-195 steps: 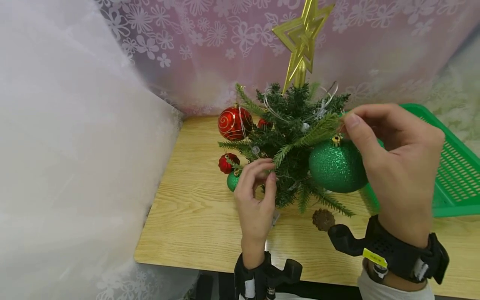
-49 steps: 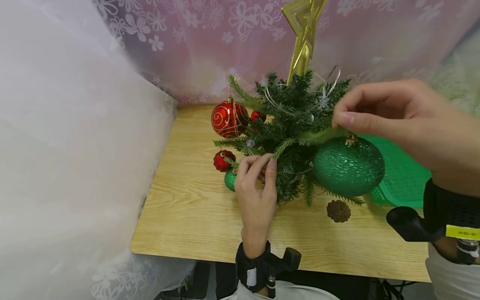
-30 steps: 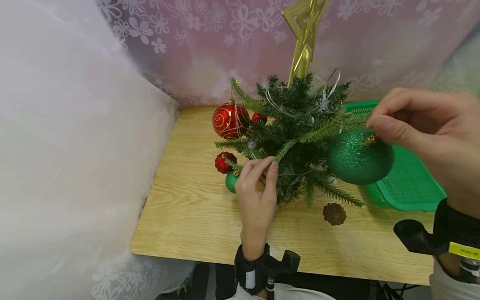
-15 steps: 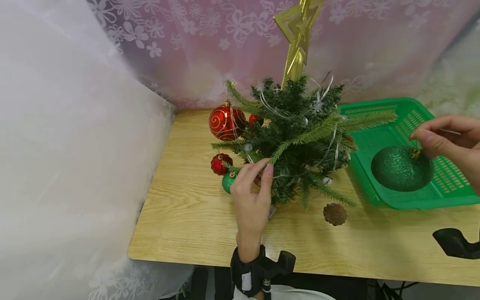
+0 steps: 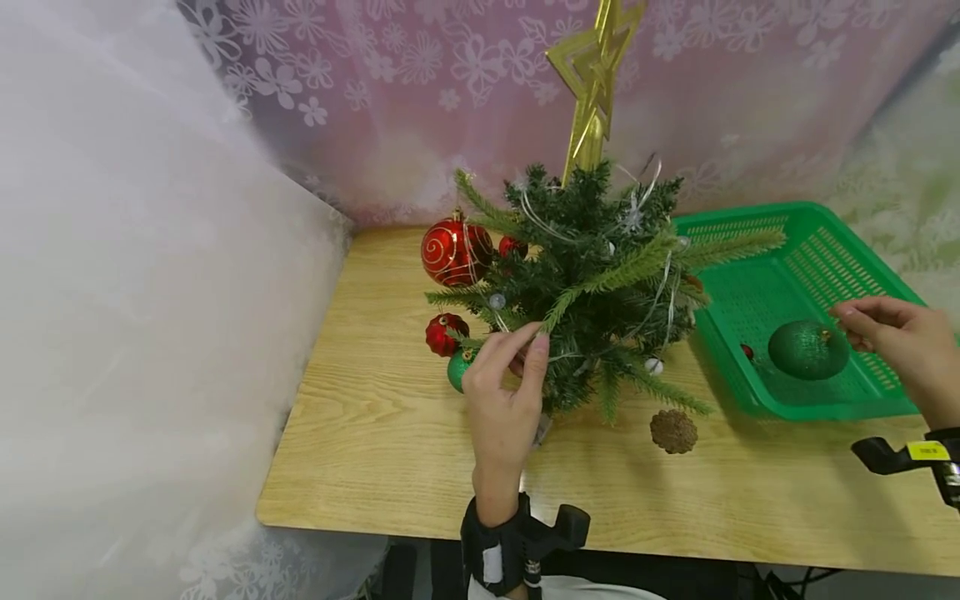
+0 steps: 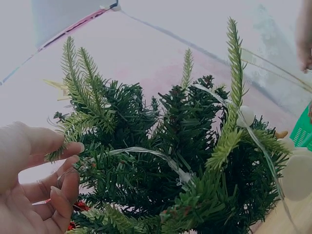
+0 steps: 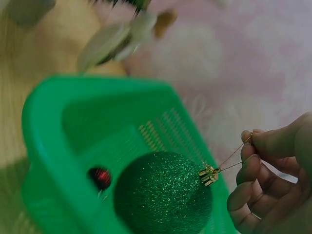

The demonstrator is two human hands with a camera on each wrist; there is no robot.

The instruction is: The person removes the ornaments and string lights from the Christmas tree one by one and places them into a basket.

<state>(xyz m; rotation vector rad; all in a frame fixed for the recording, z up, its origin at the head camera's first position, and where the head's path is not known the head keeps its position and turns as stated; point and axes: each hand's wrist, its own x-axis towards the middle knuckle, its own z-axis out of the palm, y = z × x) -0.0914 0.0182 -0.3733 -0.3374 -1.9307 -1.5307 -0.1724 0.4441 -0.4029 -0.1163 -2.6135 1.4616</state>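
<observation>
My right hand (image 5: 903, 337) pinches the thin gold string of a large glittery green Christmas bauble (image 5: 807, 350). In the right wrist view the bauble (image 7: 163, 195) hangs tilted from its gold cap, overlapping the green basket (image 7: 48, 126). At the front left of the small Christmas tree (image 5: 577, 300), my left hand (image 5: 504, 396) holds a branch tip. The left wrist view shows that sprig (image 6: 57, 154) between thumb and finger. Near this hand hang a ridged red ornament (image 5: 444, 335), a smaller green bauble (image 5: 457, 372) and a large red swirl bauble (image 5: 454, 252).
The green plastic basket (image 5: 720, 367) stands right of the tree with a small red ornament (image 5: 747, 352) inside. A pine cone (image 5: 673, 431) lies on the wooden table (image 5: 360, 450) before the tree. A gold star (image 5: 596, 75) tops the tree; a pink curtain (image 5: 487, 108) hangs behind.
My right hand has carried the green bauble away from the tree's right side, rightward and down over the basket. The branch it covered now shows. My left hand stays at its branch.
</observation>
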